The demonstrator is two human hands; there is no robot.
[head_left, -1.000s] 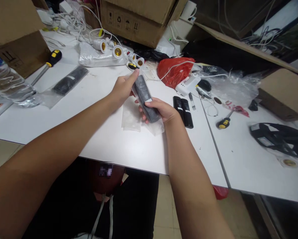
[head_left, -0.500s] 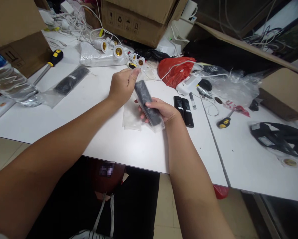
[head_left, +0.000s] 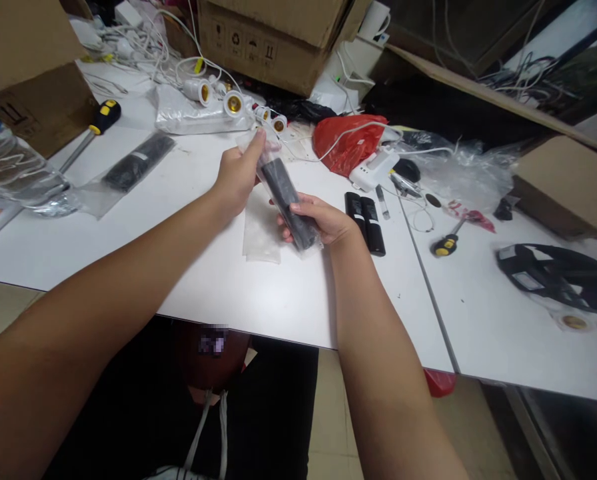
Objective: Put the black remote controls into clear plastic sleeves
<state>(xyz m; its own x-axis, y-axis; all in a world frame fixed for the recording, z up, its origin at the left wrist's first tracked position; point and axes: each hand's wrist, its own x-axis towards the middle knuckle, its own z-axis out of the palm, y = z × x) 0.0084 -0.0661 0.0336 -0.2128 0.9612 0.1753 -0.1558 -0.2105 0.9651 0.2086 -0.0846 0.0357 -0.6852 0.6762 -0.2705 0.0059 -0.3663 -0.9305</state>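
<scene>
White worktop [head_left: 218,267] under both hands. L hand [head_left: 236,177] pinches top of clear plastic sleeve [head_left: 258,143]. R hand [head_left: 323,223] wrapped round slim black bar-shaped device [head_left: 286,197] inside sleeve. Device not yet out. Around: brown cardboard box [head_left: 273,33], red plastic bag [head_left: 348,140], 2 bare black units [head_left: 366,213] just beside R hand. Clutter apart fr grip.

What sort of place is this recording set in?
Probably an informal workshop or stockroom for small electrical goods: a white table cluttered with lamp sockets on cords, a yellow-handled screwdriver and cardboard boxes. The left hand and right hand hold a bagged black device.
</scene>
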